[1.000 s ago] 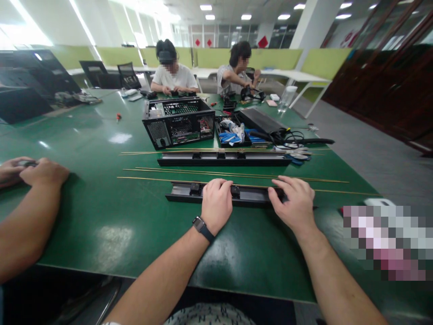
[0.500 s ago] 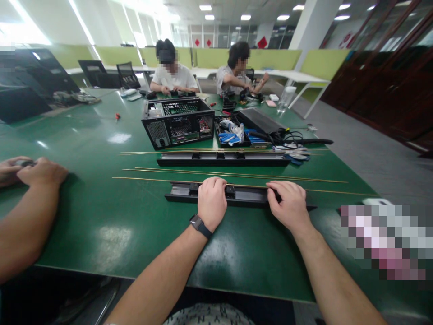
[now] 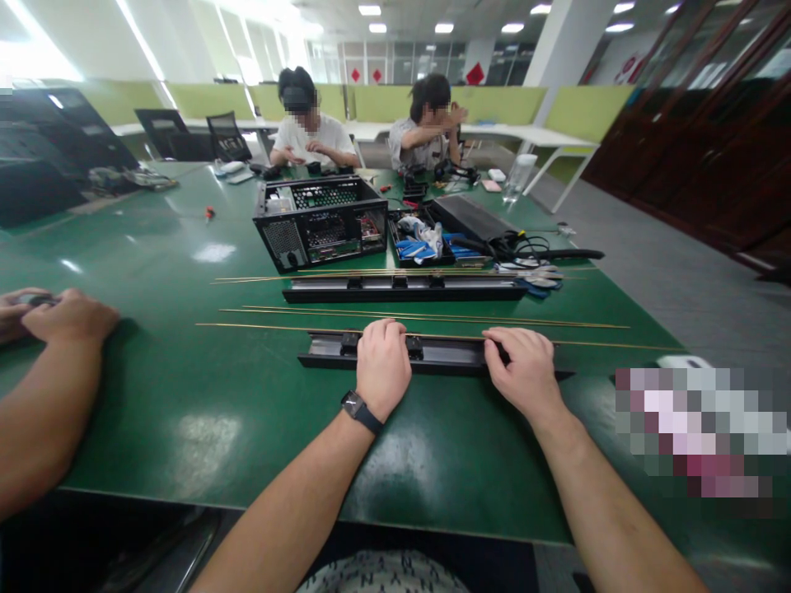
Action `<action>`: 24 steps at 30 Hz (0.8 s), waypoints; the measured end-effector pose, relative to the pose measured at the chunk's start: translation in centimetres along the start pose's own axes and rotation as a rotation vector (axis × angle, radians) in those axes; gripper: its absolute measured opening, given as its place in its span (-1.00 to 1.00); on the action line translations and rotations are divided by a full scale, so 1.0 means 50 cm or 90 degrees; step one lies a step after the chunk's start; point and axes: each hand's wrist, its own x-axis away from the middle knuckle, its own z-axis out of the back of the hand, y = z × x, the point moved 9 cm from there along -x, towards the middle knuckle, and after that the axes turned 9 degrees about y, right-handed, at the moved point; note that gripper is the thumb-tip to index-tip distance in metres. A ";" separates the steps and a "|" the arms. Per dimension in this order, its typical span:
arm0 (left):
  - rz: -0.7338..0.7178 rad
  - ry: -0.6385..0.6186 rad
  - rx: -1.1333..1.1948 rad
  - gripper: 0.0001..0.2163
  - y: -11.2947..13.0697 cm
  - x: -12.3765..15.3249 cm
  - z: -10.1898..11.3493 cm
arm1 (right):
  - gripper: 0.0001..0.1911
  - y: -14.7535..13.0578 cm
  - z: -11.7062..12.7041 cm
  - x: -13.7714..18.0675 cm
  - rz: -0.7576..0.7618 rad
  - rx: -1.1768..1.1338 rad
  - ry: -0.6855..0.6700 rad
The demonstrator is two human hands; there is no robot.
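Observation:
A dark metal rail [image 3: 451, 359] with a lighter channel lies crosswise before me, and black blocks [image 3: 349, 343] sit in it. Along its far edge runs a thin brass-coloured rod [image 3: 278, 328], reaching beyond both ends of the rail. My left hand [image 3: 384, 362], with a watch on its wrist, is closed over the rod and the middle of the rail, beside a block; its fingertips are hidden. Further right, my right hand [image 3: 525, 362] is curled at the same rod, thumb over the channel, and partly covers something dark.
More thin rods [image 3: 432, 316] lie beyond the rail, then a second rail [image 3: 401, 292]. Behind stand an opened computer case [image 3: 321, 226] and a tray with blue-white gloves [image 3: 420, 243]. A co-worker's hands [image 3: 71, 315] are at left; two people sit opposite. A bottle [image 3: 520, 175] stands far right.
The near rod has shifted slightly left. My hands keep their places at the rail. Across the table, the right-hand person has raised an arm, and the view has turned a little.

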 end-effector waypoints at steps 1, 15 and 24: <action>-0.001 -0.002 -0.003 -0.83 -0.001 0.000 -0.001 | -0.85 0.000 0.000 0.000 -0.001 0.000 0.000; -0.003 -0.074 -0.045 -0.79 0.014 0.009 -0.016 | -0.84 0.004 -0.009 0.002 -0.026 0.009 -0.024; 0.011 -0.060 -0.021 -0.80 0.014 0.008 -0.021 | -0.81 0.000 -0.007 0.001 -0.025 0.001 -0.019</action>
